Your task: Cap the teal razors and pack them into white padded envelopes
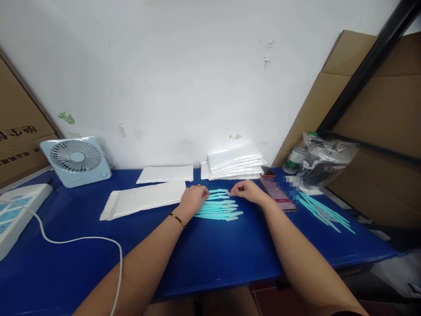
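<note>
Several thin turquoise sticks (219, 209) lie in a neat row on the blue table (210, 254), between my two hands. My left hand (193, 198), with a ring and a bracelet, rests on the left ends of the row. My right hand (247, 191) pinches the far end of the topmost stick with thumb and fingers. A second loose heap of the same turquoise sticks (324, 212) lies to the right, beyond my right forearm.
A white padded envelope (144, 200) lies left of my hands, another (166, 174) behind it, a stack of them (235, 163) against the wall. A phone (278, 193), a bottle (295, 159), a plastic bag (324, 163), a small fan (77, 159) and a white cable (75, 239) also stand about.
</note>
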The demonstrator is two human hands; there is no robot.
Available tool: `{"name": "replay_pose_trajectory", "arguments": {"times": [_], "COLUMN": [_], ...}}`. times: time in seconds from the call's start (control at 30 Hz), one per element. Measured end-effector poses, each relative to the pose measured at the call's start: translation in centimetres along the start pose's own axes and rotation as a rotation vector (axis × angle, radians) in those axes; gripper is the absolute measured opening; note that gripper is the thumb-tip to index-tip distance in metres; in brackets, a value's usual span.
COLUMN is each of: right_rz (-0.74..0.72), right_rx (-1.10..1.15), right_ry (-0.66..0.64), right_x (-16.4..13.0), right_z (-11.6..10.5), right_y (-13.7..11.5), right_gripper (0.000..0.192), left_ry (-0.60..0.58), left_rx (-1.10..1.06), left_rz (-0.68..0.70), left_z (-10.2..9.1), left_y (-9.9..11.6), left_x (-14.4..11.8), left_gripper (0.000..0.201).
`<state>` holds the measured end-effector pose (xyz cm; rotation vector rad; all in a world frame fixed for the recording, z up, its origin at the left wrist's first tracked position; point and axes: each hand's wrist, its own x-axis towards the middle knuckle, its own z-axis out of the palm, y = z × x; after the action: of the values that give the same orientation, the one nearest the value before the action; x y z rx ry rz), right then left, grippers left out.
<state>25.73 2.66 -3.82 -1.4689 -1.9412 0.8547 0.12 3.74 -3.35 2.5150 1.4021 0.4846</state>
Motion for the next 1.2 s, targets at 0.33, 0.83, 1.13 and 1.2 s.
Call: {"name": "replay_pose_trajectory", "arguments": {"times": [0.33, 0.83, 1.13, 1.2], "right_rz": [-0.066, -0.178, -0.144, -0.184], "right_rx": [-0.125, -0.212, -0.457, -0.491], "right_ry": [0.051, 0.082, -0.270, -0.219], "right_x": [-0.5, 0.1, -3.7, -4.5], "right_z": [-0.2, 1.6, 1.6, 2.3], "right_y": [-0.5, -1.6, -5.9, -6.5], "right_gripper": [0.027, 0.026, 0.088, 0.060], "left_ry": [0.039, -0.100, -0.106, -0.094], "left_rx": [0.117, 0.108, 0.074, 0.105], "left_rz": [0.107, 0.106, 0.186, 0.210], "left_z": [0.4, 2.8, 0.8, 0.6], "left_y": [2.1, 2.0, 2.0, 2.5], "left_x": [-2.1, -2.2, -2.5, -2.7], "left_gripper": [0.064, 0.072, 0.071, 0.051]}}
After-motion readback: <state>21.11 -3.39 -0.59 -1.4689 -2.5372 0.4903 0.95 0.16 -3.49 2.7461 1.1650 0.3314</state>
